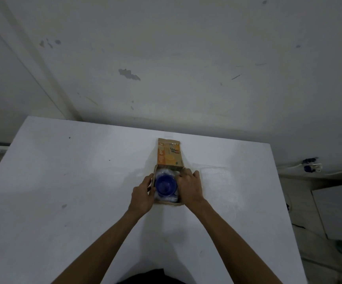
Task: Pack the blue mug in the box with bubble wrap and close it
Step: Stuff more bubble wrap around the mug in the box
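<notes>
On table (63,181): mug (165,184) w/ wrap (167,172) inside box (169,155); hands (143,196) gripping.

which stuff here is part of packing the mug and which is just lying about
Part of the job:
- round blue mug, sitting in the box
- clear bubble wrap around it
- open brown cardboard box with orange printed flap
- left hand, right hand, both at the box sides

Just lying about:
- blue-and-white cables on the floor
- grey flat board beside the white table
</notes>
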Tool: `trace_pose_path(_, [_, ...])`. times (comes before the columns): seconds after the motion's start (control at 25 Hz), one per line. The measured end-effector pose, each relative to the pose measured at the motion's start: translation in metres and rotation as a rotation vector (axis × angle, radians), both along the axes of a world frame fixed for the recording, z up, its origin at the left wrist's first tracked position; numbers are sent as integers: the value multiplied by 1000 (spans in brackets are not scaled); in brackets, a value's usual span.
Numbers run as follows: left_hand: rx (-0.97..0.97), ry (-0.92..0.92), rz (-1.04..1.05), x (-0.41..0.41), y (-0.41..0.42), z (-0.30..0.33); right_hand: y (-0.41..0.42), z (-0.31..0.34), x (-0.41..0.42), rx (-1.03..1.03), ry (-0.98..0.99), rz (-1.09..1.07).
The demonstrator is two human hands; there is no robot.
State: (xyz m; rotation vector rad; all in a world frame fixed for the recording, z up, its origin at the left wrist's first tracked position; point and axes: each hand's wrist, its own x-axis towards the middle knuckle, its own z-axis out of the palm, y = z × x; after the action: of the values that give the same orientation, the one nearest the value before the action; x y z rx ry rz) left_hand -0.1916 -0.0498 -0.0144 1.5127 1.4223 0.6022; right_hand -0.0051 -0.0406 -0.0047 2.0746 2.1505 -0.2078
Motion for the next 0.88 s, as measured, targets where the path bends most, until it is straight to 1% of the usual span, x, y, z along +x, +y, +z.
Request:
trace_pose_path(0.08, [-47,7,-26,-2,1,2,-1,7,2,5,55,-12])
trace_pose_path(0.16, [-95,13,-56,-4,2,4,-7,12,2,20,65,-18])
trace_pose_path(0.28, [-128,21,-79,-5,3,9,-23,12,-5,-31,1,-43])
trace_pose_path(0.4, [-150,40,-93,-5,2,11,-32,4,-13,-52,-84,-109])
trace_pose_path(0.52, [-167,69,-97,-5,3,12,-31,-1,-21,-45,-123,-146])
trace_pose_path(0.72, [-169,80,-110,-3,4,15,-19,0,-18,-3,-83,-133])
trace_pose_path(0.88, [-173,71,-110,-4,5,16,-14,-8,-10,-25,-73,-106])
